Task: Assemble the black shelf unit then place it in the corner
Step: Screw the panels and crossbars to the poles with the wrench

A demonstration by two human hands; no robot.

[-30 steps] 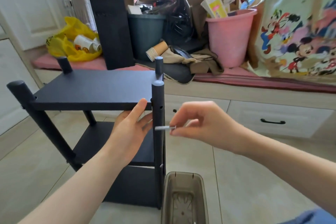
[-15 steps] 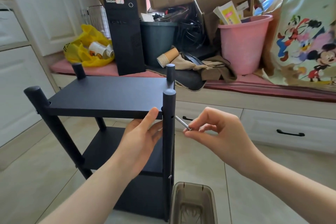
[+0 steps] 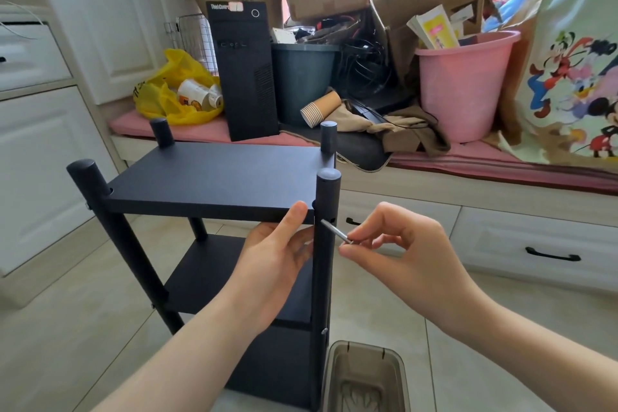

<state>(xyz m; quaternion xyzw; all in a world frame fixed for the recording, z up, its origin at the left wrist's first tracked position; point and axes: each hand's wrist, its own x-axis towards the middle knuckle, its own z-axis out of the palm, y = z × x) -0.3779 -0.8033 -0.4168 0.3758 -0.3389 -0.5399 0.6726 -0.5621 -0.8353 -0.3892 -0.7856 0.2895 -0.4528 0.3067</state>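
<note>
the black shelf unit stands on the floor. the left hand, fingers straight, props its top board. the right hand pinches a screw, tilted at the hole of the post; it could jam, or drop if the board sags.

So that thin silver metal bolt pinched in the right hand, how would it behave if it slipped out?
The thin silver metal bolt looks round and smooth, so it would probably roll on the tiled floor. It seems stiff and light: the right hand holds it by fingertips alone. Small, so likely easy to fumble.
</note>
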